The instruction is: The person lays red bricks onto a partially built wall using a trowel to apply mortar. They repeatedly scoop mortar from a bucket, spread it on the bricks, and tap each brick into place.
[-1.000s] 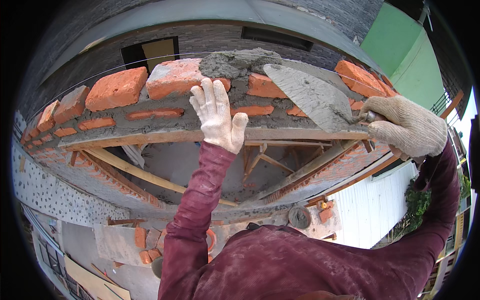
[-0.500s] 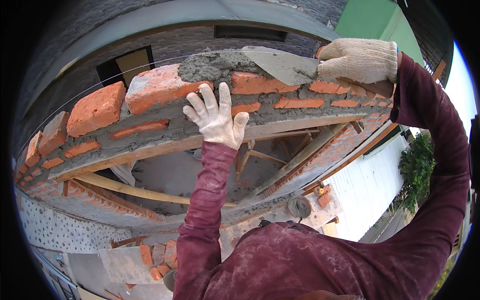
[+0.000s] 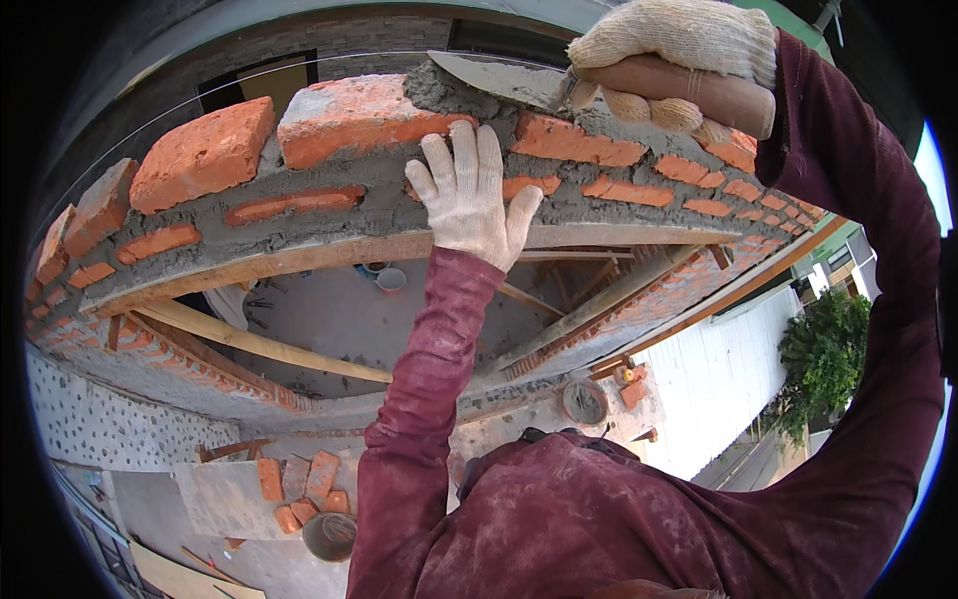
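Note:
My left hand, in a pale knit glove, lies against the face of the brick wall with its fingers stretched out. Its fingertips reach the grey mortar beside an orange brick in the top course. In my gloved right hand is the wooden handle of a trowel. The metal blade points left and rests over a heap of wet mortar on the wall top. Mortar partly hides the blade's lower edge.
A taut string runs along the wall's far side. Below the bricks is a wooden beam over an opening. Loose bricks and a mortar bucket are at lower left; another mortar bucket stands at lower right.
My right hand has risen and turned, so the trowel's handle now shows. The blade has shifted left over the mortar. My left hand stays flat on the wall; the whole view has shifted.

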The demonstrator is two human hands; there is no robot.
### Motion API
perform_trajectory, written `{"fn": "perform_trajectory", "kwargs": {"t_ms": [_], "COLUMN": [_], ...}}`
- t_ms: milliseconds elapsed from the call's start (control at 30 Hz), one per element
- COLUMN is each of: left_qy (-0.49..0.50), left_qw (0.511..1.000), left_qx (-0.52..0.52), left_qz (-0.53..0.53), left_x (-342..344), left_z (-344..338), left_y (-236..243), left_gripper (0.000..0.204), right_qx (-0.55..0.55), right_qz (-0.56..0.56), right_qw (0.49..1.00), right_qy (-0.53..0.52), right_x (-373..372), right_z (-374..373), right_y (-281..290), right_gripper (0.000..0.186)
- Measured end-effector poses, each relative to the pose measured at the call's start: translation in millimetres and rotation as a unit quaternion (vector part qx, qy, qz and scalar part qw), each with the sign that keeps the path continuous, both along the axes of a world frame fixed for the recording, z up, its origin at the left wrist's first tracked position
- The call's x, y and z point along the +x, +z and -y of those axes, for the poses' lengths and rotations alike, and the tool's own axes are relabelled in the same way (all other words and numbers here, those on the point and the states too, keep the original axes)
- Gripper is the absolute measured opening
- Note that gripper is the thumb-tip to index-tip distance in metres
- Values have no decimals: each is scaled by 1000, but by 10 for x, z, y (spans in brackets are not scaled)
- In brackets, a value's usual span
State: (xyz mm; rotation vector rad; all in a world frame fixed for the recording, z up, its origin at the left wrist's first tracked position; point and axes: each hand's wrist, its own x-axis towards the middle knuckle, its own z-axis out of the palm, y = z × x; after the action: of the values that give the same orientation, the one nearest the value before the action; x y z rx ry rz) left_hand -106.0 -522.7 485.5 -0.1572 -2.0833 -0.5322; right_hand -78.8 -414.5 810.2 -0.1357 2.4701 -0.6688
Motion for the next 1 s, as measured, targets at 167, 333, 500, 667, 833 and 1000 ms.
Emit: {"fn": "perform_trajectory", "kwargs": {"t_ms": [167,333,500,667,833,1000], "left_qy": [-10,17,-65,-142,-113,-102], "left_qw": [1000,999,993,957,966,973], "left_qx": [2,-7,34,241,224,205], "left_qz": [-18,-39,-88,-74,-56,41], "left_x": [-77,-107,2,525,705,1007], "left_z": [-137,-84,-20,232,238,340], "left_y": [-31,-84,-104,-303,-514,-1009], "left_gripper": [92,92,89,74,65,65], "right_qx": [146,88,217,155,118,137], "right_qz": [-109,-177,-298,-402,-494,-527], "right_qw": [955,980,920,890,847,832], "right_qy": [233,-13,130,149,155,108], "right_x": [-182,-72,428,1014,718,482], "right_z": [-201,-1236,-1863,-1418,-940,-1597], "right_y": [241,83,-178,-1053,-1813,-1895], "right_gripper": [26,45,32,30,23,21]}}
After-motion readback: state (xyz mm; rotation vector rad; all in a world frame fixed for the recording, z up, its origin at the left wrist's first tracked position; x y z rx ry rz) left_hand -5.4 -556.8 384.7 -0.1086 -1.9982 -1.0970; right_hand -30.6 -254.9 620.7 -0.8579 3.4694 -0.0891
